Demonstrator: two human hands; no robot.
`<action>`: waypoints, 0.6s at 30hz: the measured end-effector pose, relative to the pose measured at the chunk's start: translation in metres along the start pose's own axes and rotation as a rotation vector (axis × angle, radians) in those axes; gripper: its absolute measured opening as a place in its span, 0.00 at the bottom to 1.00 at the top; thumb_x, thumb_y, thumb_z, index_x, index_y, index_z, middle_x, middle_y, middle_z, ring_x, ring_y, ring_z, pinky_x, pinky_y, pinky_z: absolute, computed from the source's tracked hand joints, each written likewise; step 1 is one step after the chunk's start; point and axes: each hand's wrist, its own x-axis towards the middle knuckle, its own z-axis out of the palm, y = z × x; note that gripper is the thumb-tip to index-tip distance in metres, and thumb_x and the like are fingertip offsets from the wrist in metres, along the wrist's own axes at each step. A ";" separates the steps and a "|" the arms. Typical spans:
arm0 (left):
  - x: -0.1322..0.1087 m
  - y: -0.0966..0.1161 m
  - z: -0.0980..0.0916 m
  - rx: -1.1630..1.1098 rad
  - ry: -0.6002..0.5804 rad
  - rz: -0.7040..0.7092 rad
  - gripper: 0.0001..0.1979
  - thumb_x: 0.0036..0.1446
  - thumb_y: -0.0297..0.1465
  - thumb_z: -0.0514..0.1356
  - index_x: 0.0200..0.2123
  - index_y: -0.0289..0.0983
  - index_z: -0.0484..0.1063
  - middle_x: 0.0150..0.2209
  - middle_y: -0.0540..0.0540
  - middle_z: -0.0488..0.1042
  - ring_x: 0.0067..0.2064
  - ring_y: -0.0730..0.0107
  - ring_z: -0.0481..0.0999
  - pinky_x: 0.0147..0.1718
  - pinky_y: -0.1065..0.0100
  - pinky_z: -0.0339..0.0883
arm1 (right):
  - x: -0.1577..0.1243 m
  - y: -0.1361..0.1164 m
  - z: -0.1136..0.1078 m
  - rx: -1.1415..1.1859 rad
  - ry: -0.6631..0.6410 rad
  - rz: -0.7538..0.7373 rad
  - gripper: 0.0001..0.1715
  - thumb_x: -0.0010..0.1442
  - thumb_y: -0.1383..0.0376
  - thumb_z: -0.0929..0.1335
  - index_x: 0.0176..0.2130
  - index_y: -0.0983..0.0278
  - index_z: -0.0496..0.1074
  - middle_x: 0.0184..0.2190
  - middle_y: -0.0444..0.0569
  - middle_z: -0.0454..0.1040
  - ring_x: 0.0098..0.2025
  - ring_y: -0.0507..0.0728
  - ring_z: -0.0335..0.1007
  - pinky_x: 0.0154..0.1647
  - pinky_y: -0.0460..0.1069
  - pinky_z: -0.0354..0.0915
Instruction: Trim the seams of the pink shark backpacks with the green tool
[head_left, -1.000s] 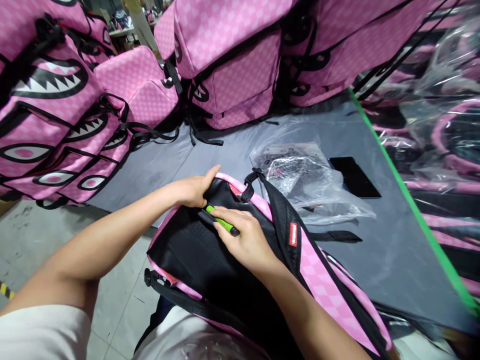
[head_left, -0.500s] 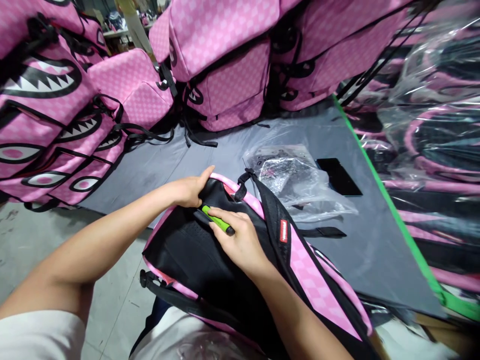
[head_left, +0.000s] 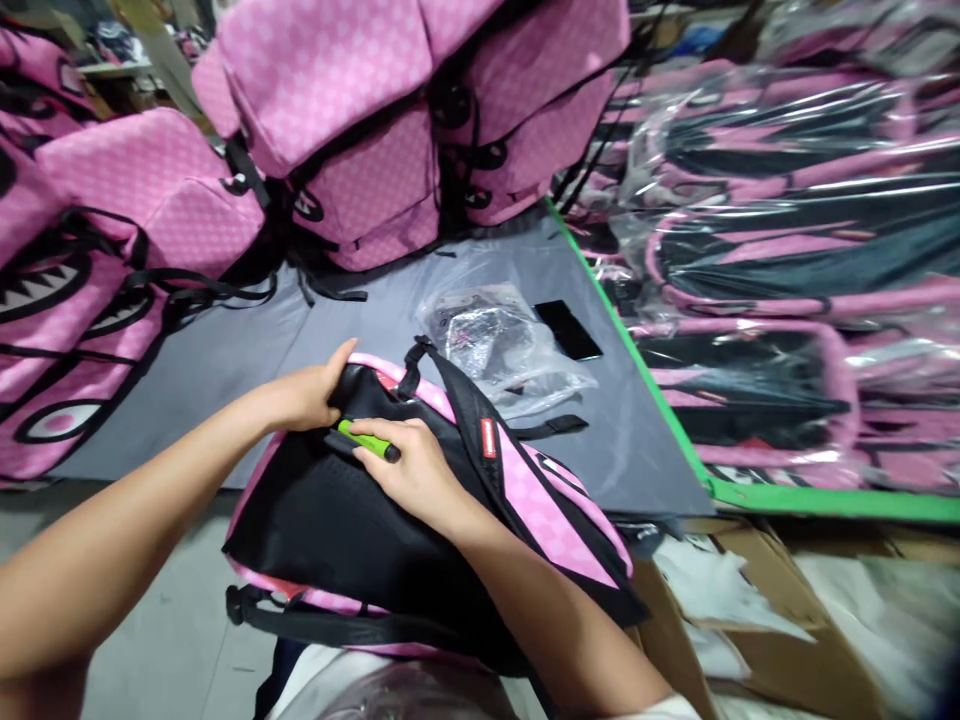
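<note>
A pink checkered backpack (head_left: 540,500) lies back-side up at the near edge of the grey table (head_left: 247,345), its black padded panel facing me. My left hand (head_left: 304,395) grips the top edge of the backpack near its carry loop. My right hand (head_left: 416,470) rests on the black panel with its fingers closed around a green and black pen-like tool (head_left: 365,441), whose tip points toward the left hand.
Stacks of pink shark-mouth backpacks (head_left: 337,110) crowd the back and left. A crumpled clear plastic bag (head_left: 499,345) and a black phone (head_left: 568,328) lie beyond the backpack. Bagged backpacks (head_left: 787,250) pile up right of the green table edge. A cardboard box (head_left: 757,610) sits at lower right.
The view has swung to the right, so everything shifted left in the picture and the bagged backpacks and cardboard box came into view. Both hands keep the same hold on the backpack and tool.
</note>
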 end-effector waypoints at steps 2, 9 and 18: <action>0.003 -0.004 0.002 -0.017 0.013 0.024 0.53 0.53 0.31 0.59 0.71 0.35 0.25 0.47 0.37 0.77 0.45 0.58 0.79 0.38 0.69 0.68 | 0.001 0.001 0.002 -0.001 -0.001 0.008 0.14 0.59 0.69 0.73 0.46 0.57 0.79 0.43 0.43 0.82 0.40 0.55 0.78 0.49 0.51 0.65; 0.001 -0.003 0.001 -0.032 0.028 0.019 0.52 0.52 0.31 0.58 0.71 0.34 0.27 0.43 0.40 0.78 0.41 0.58 0.79 0.38 0.67 0.69 | 0.001 -0.012 -0.020 0.122 0.008 -0.031 0.07 0.59 0.64 0.73 0.40 0.60 0.79 0.42 0.45 0.82 0.43 0.54 0.78 0.49 0.49 0.66; 0.004 -0.002 0.001 -0.056 -0.016 -0.028 0.54 0.52 0.32 0.59 0.71 0.40 0.25 0.52 0.38 0.76 0.48 0.56 0.78 0.44 0.65 0.69 | -0.010 0.071 -0.150 -0.958 0.074 0.389 0.14 0.66 0.64 0.61 0.43 0.64 0.75 0.39 0.55 0.79 0.43 0.60 0.76 0.43 0.51 0.66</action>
